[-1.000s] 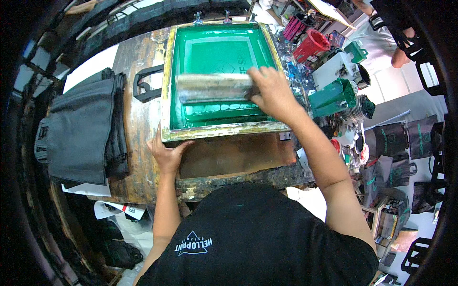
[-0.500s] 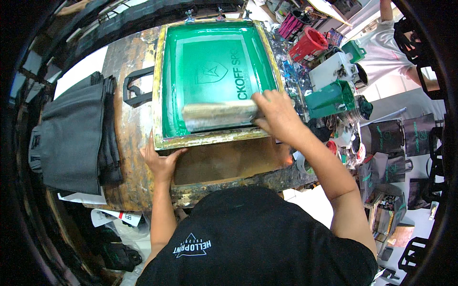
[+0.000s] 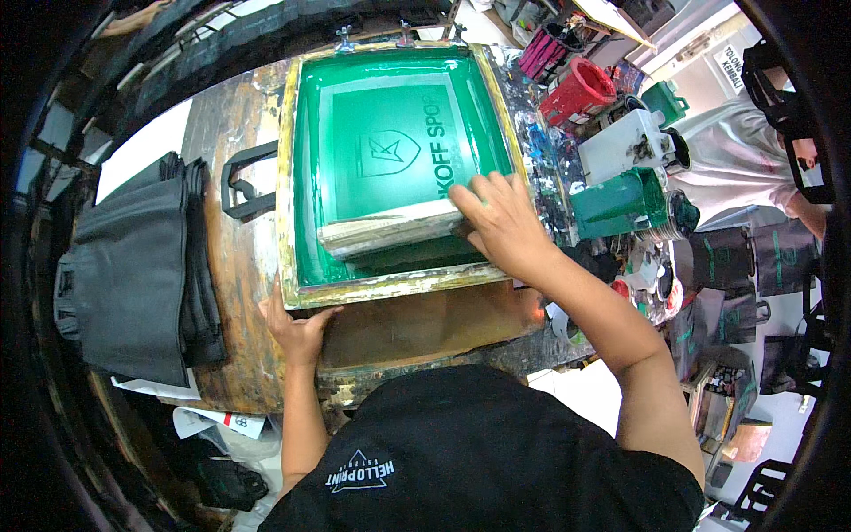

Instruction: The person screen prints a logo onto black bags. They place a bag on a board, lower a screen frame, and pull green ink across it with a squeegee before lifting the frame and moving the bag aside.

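Observation:
A wooden-handled squeegee (image 3: 390,227) lies across the near part of a screen printing frame (image 3: 390,295), tilted with its left end nearer me. My right hand (image 3: 505,217) is closed around the squeegee's right end. Wet green ink coats the mesh (image 3: 355,191), where a shield emblem and lettering show through. At the frame's near left corner is my left hand (image 3: 297,332), thumb along the near edge and fingers up the left side, gripping it. A black bag handle (image 3: 235,182) sticks out from under the frame's left side.
Stacked black bags (image 3: 133,275) lie on the left of the stained wooden table (image 3: 239,337). Clamps (image 3: 405,34) stand at the frame's far edge. On the right are a red bucket (image 3: 581,89), a green ink container (image 3: 620,204) and other tubs. A person in light clothing (image 3: 736,160) is beyond them.
The squeegee, in my right hand, has moved slightly away from the frame's near edge and turned a little askew. My left hand keeps its place at the corner. The whole view has shifted slightly.

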Demonstrator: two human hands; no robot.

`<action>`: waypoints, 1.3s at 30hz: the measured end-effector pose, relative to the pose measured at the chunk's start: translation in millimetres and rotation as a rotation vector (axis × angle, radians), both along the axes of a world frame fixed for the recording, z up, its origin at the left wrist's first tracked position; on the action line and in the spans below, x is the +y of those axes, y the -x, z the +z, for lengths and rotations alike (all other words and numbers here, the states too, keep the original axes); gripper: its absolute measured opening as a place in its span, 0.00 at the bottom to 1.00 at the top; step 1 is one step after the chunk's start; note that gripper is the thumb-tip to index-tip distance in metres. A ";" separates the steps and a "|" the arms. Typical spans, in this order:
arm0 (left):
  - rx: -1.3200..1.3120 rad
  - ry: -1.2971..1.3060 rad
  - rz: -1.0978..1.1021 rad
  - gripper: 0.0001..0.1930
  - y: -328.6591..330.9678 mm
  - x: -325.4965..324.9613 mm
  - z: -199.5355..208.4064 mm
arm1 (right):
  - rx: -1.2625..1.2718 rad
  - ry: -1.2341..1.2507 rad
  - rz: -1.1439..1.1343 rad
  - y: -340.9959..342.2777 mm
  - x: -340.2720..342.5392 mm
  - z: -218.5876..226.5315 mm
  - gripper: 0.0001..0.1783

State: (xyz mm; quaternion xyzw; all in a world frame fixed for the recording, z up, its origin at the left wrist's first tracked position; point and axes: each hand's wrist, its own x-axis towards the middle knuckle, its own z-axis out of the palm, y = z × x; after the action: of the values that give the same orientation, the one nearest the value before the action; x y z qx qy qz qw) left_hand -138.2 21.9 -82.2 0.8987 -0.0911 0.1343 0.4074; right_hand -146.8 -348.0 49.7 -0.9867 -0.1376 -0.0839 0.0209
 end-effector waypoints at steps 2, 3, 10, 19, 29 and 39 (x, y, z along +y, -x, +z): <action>0.000 0.022 -0.014 0.54 -1.3 0.8 -1.2 | -0.011 0.004 0.006 -19.5 -2.9 0.0 0.34; 0.012 0.016 -0.014 0.55 -1.8 1.3 -1.8 | -0.034 0.009 0.010 -30.3 -5.2 -2.3 0.34; 0.000 -0.057 -0.013 0.60 -0.1 4.9 -4.5 | -0.118 0.076 0.022 -122.5 -33.8 -21.8 0.39; -0.040 -0.010 -0.014 0.62 -1.5 1.1 -1.4 | -0.247 0.073 0.116 -269.7 -81.9 -42.2 0.42; -0.002 -0.375 0.112 0.49 -1.6 0.9 16.0 | 0.075 -0.012 0.139 -350.3 -91.3 -16.6 0.39; -0.276 -0.333 -0.090 0.64 -107.3 -27.2 85.0 | -0.410 0.010 -0.081 -286.9 -78.9 -32.6 0.31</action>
State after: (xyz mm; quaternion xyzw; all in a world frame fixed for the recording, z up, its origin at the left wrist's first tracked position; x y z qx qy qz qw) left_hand -30.9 -5.3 2.9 0.9217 -0.2072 0.2207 0.2424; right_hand 140.0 -426.9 17.1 -0.9537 -0.0998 -0.2832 -0.0157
